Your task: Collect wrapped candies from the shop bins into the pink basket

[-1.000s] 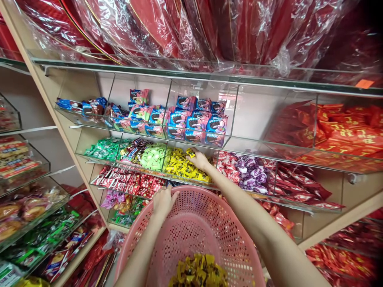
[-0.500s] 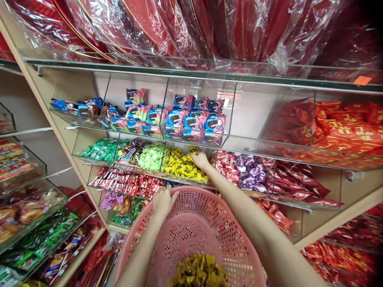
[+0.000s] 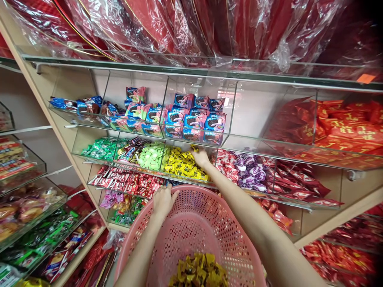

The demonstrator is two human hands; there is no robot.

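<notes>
My left hand (image 3: 163, 200) grips the far left rim of a pink perforated plastic basket (image 3: 191, 215), thumb over the edge. At the bottom of the basket lies a heap of yellow-wrapped candies (image 3: 200, 271). My right arm reaches over the basket into a clear shelf compartment of yellow-wrapped candies (image 3: 182, 163). There my right hand (image 3: 202, 158) is closed on a yellow-wrapped candy (image 3: 194, 148) at its fingertips, above the right side of the pile. Part of its fingers is hidden.
Beside the yellow pile are light green packets (image 3: 151, 155) and red-and-white wrapped sweets (image 3: 226, 164). Packaged cookies (image 3: 194, 119) sit one shelf up. Clear shelf fronts and dividers, such as this glass ledge (image 3: 191, 71), border the compartments. Red packets (image 3: 350, 123) fill the right.
My right hand has shifted very slightly within the yellow candy compartment, still pinching a candy. My left hand and the basket stay in place.
</notes>
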